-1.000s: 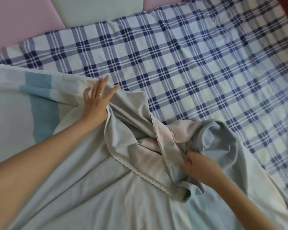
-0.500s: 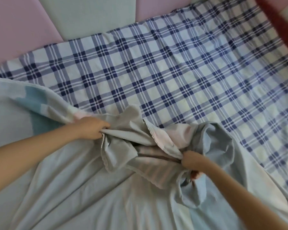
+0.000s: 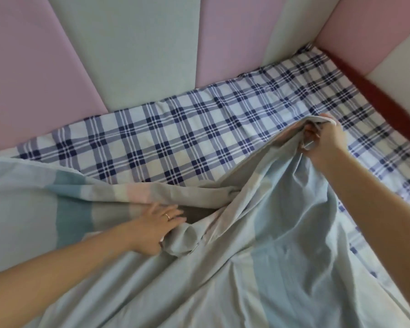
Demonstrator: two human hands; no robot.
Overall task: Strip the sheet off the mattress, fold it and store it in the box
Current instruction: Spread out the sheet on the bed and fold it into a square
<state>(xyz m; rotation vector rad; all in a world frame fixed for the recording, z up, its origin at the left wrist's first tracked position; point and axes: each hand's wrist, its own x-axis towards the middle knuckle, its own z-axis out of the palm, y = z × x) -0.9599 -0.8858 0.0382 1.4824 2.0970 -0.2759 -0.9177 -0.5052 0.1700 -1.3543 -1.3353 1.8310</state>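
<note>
A pale blue-grey sheet (image 3: pixel 282 256) with teal and pink blocks lies bunched over the near half of the bed. Beneath it a blue-and-white plaid cover (image 3: pixel 175 129) shows on the mattress at the far side. My right hand (image 3: pixel 324 140) grips a gathered corner of the sheet and holds it raised toward the far right. My left hand (image 3: pixel 156 223) lies flat with fingers spread on the sheet's folded edge, and its thumb side touches a loose fold. No box is in view.
Padded wall panels in pink and grey-green (image 3: pixel 128 48) stand along the far side of the bed. A dark red bed rail (image 3: pixel 374 91) runs along the right edge below more padding.
My right hand has lifted its bunch of sheet up and away to the far right. My left hand has let go of its gathered fold and now lies flat on the fabric.
</note>
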